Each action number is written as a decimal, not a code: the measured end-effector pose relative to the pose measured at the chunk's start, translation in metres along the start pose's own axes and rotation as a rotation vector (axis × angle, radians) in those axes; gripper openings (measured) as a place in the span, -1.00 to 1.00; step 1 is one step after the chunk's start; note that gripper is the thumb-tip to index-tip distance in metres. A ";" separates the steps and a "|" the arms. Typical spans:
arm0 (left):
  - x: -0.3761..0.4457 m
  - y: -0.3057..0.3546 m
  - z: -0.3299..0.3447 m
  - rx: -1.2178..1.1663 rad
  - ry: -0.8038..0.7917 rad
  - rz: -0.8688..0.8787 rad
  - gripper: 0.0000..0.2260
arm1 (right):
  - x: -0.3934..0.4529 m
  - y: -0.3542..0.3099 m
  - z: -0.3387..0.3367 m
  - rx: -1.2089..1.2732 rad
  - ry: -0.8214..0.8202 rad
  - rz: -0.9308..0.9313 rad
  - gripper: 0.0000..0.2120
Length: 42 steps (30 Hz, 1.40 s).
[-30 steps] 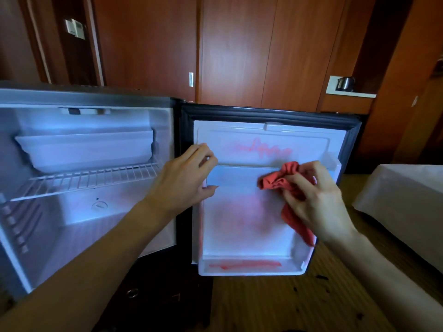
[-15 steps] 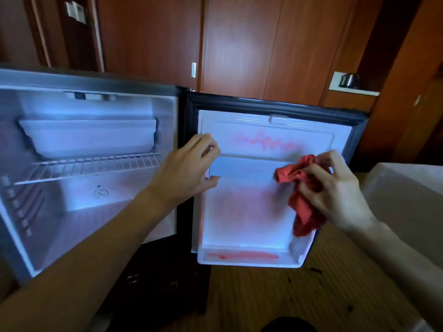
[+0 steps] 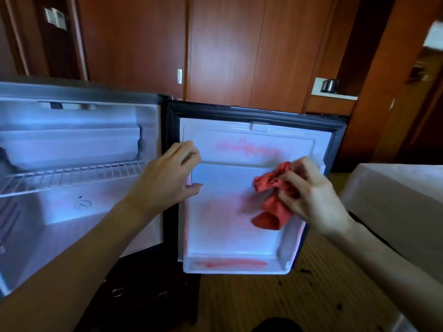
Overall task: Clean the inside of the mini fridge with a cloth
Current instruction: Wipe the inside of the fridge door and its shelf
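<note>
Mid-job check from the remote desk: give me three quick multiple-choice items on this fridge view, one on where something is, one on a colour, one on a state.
1. Where is the left hand?
A. on the wire shelf
B. on the inner edge of the open door
C. on the floor

2. What colour is the cloth?
A. red
B. blue
C. white

3. How does the fridge door stand?
A. shut
B. removed
C. swung open

Key: 1 B, its fingers rest on the door liner's hinge-side edge; 2 A, the bunched cloth gripped by the right hand is red; 3 C, the white inner liner faces the camera.
</note>
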State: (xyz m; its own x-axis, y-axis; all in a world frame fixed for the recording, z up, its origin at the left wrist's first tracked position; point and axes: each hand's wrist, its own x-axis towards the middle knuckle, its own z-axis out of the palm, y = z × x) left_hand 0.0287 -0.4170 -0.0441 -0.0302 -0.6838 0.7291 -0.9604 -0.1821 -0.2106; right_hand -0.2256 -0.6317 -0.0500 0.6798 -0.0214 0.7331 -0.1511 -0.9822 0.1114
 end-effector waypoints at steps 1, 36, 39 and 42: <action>0.000 0.000 0.000 -0.002 -0.004 -0.004 -0.61 | -0.010 0.013 -0.010 -0.005 0.015 0.047 -0.86; -0.010 -0.004 -0.004 -0.005 0.010 -0.020 -0.62 | 0.011 -0.019 -0.014 -0.131 -0.077 -0.088 -0.39; -0.009 -0.002 -0.008 0.022 0.003 0.003 -0.60 | 0.025 -0.010 -0.032 -0.060 -0.065 -0.149 -0.59; -0.006 0.000 -0.011 0.065 0.008 0.007 -0.59 | 0.038 -0.002 -0.051 -0.033 0.095 -0.075 -0.72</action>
State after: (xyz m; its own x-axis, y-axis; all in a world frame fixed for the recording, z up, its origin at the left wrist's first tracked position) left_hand 0.0260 -0.4050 -0.0408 -0.0389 -0.6794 0.7327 -0.9404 -0.2230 -0.2568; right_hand -0.2356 -0.6208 0.0116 0.6194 0.0716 0.7818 -0.1268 -0.9736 0.1896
